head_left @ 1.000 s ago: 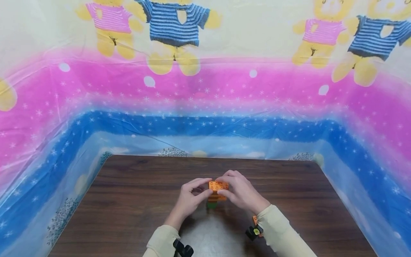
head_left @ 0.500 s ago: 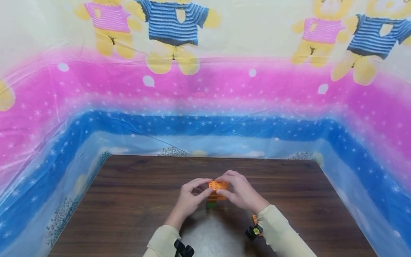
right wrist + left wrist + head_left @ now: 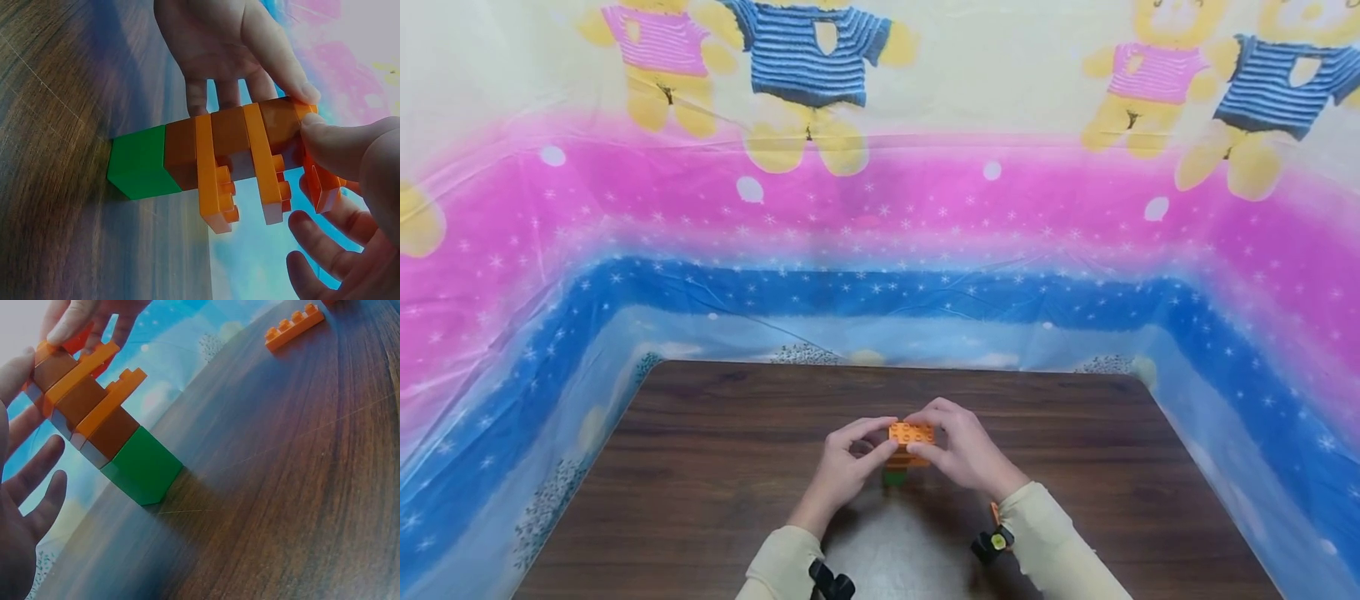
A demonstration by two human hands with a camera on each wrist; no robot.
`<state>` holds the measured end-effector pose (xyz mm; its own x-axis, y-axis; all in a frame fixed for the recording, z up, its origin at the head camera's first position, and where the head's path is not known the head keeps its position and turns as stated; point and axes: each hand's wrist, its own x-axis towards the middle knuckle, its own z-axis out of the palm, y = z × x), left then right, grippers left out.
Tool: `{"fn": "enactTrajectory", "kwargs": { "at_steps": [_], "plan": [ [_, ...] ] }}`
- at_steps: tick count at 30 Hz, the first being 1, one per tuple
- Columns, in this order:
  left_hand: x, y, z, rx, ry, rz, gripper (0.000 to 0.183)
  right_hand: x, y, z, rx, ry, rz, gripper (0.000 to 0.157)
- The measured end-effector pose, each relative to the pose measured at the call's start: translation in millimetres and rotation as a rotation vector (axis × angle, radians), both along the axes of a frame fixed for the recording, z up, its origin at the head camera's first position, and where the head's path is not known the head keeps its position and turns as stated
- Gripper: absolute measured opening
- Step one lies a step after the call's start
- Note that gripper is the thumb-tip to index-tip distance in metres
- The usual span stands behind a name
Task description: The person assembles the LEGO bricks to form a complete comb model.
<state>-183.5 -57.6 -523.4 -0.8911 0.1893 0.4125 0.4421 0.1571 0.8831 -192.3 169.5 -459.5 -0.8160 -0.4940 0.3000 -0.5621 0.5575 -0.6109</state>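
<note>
A toy-brick tower point(image 3: 232, 132) stands upright on the dark wood-grain tabletop point(image 3: 737, 433), about midway between its left and right edges and set in from the far edge. Its foot is a green block point(image 3: 140, 164), which touches the wood. Above it come a lower brown block point(image 3: 181, 150), a lower orange plate point(image 3: 210, 181), a middle brown block point(image 3: 230, 130), a middle orange plate point(image 3: 266, 169) and an upper brown block point(image 3: 279, 122), with a top orange plate point(image 3: 912, 432) crowning the stack. All three plates jut past the brown blocks toward the tabletop's right edge, with studs on their overhanging ends.

The left hand point(image 3: 842, 467) has its grip on the left end of the top orange plate, thumb at the near side and forefinger at the far side, its other fingers spread clear. The right hand point(image 3: 962, 446) pinches the same plate at its right part, thumb in front and fingers behind. Whether the plate is pressed fully down cannot be told.

A loose orange brick point(image 3: 295, 330) with a row of four studs lies on the tabletop, apart from the tower; in the head view, orange shows beside the right sleeve point(image 3: 1060, 537), mostly hidden. Behind the far edge hangs a pink-and-blue backdrop point(image 3: 865, 208) printed with bears.
</note>
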Motion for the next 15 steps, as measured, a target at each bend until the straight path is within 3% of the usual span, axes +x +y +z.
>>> {"fn": "enactTrajectory", "kwargs": {
  "at_steps": [9, 15],
  "plan": [
    [0.9, -0.8, 1.2, -0.016, -0.012, -0.005, 0.032, -1.3, 5.3, 1.5, 0.006, 0.013, 0.030, 0.034],
    [1.9, -0.3, 3.0, -0.017, -0.046, -0.005, 0.032, 2.5, 16.4, 5.2, -0.022, 0.012, -0.018, 0.030]
  ]
}}
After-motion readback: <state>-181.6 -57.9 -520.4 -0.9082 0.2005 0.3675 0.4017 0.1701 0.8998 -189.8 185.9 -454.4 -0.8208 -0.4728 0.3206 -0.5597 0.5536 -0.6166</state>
